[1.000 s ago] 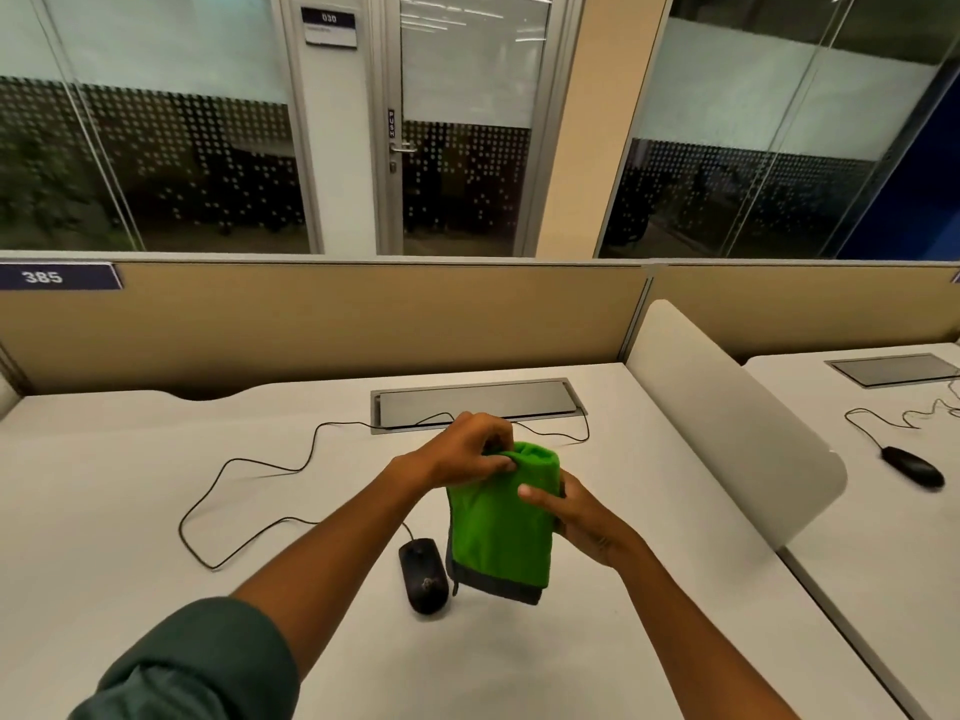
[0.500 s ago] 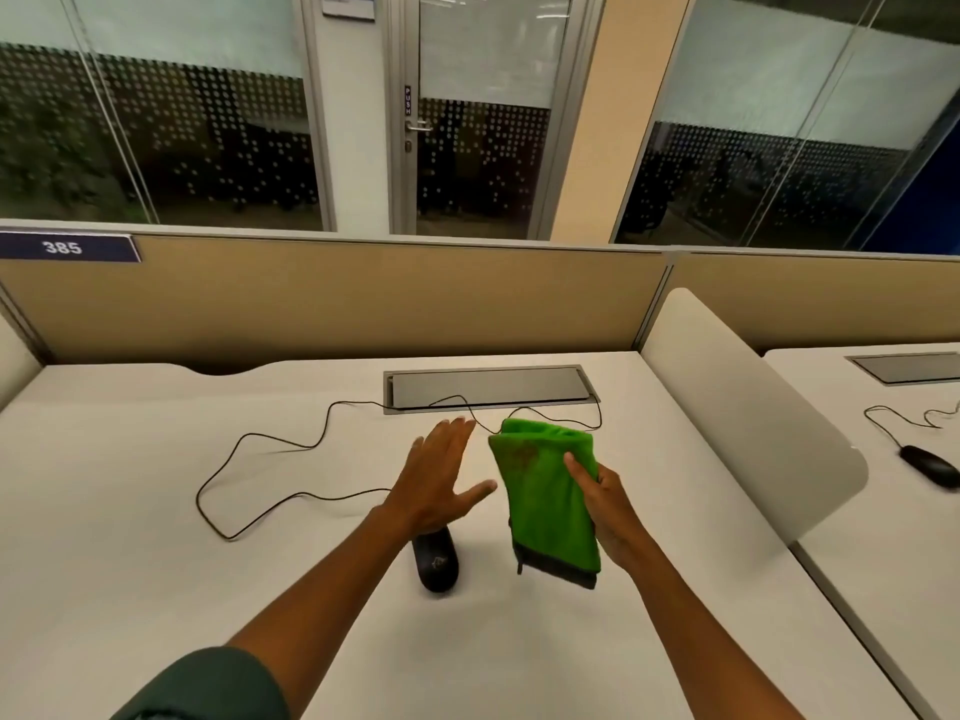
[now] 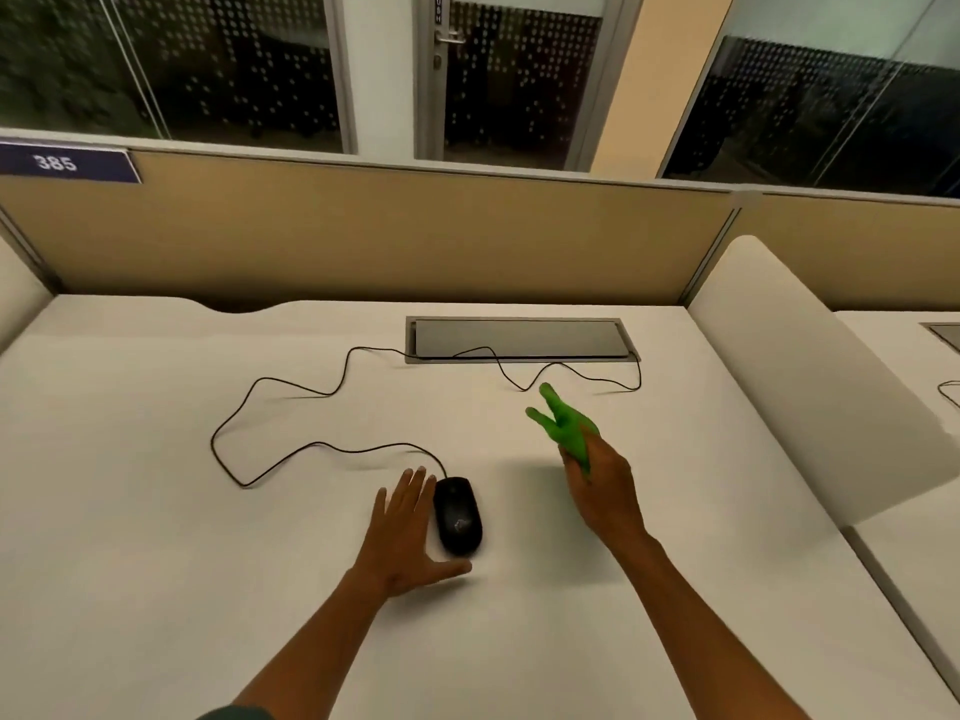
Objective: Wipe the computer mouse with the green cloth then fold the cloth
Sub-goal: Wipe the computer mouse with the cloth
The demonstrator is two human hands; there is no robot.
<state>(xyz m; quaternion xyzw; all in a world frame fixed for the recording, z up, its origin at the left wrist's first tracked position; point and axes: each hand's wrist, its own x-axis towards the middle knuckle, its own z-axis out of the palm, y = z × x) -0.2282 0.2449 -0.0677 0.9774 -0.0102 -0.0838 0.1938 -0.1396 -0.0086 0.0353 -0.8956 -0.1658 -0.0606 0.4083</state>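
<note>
A black wired computer mouse [image 3: 458, 515] lies on the white desk [image 3: 156, 511] near the middle. My left hand [image 3: 402, 532] is spread open, its fingers flat along the mouse's left side and its thumb below the mouse's near end. My right hand [image 3: 605, 491] is raised to the right of the mouse, fingers closed on the bunched green cloth [image 3: 566, 426]. Part of the cloth sticks out above the hand; the remainder is hidden inside the grip.
The mouse cable [image 3: 291, 407] loops over the desk to a grey cable hatch [image 3: 519, 339] at the back. A beige partition [image 3: 363, 236] closes the far edge. A white divider panel [image 3: 810, 376] stands on the right, with another desk beyond it.
My left hand let go of the cloth and dropped down beside the mouse. The right hand moved right and bunched the cloth, which hung flat before. The camera tilted downward.
</note>
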